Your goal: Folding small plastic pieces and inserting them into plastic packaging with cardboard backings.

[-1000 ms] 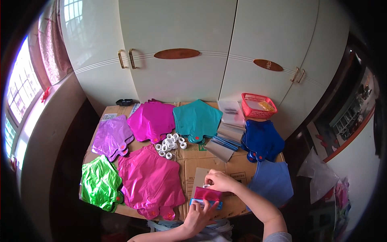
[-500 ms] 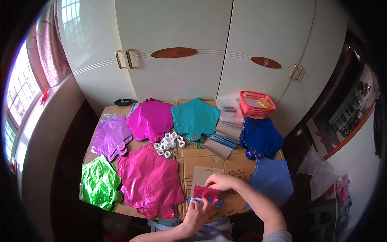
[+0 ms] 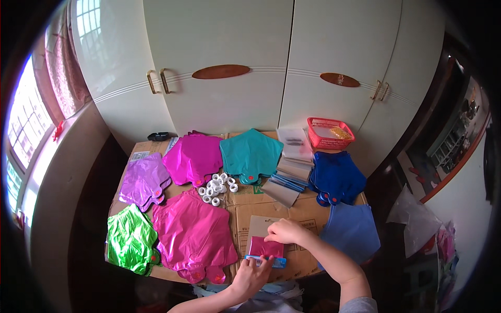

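A folded magenta foil balloon [image 3: 265,248] lies on a greyish backing card [image 3: 259,225] with a blue strip [image 3: 272,262] along its near edge. My right hand [image 3: 285,231] has its fingers closed at the foil's upper right edge. From the near side, my left hand [image 3: 252,277] reaches in with bent fingers, its fingertips pressed on the blue strip and the foil's lower edge. My left thumb is mostly hidden. To the left of both hands a large pink foil balloon pile [image 3: 194,235] lies flat.
Around the cardboard-topped table [image 3: 245,208] lie green [image 3: 131,237], lilac [image 3: 144,180], magenta [image 3: 194,156], teal [image 3: 251,154], dark blue [image 3: 338,177] and light blue foil balloons [image 3: 350,232]. White rolls [image 3: 214,188], backing cards [image 3: 282,192] and a red basket [image 3: 330,140] are farther off.
The folded magenta foil now lies flatter and farther up on the card, showing more of its face. My right hand stays at its upper edge; the left has shifted slightly down.
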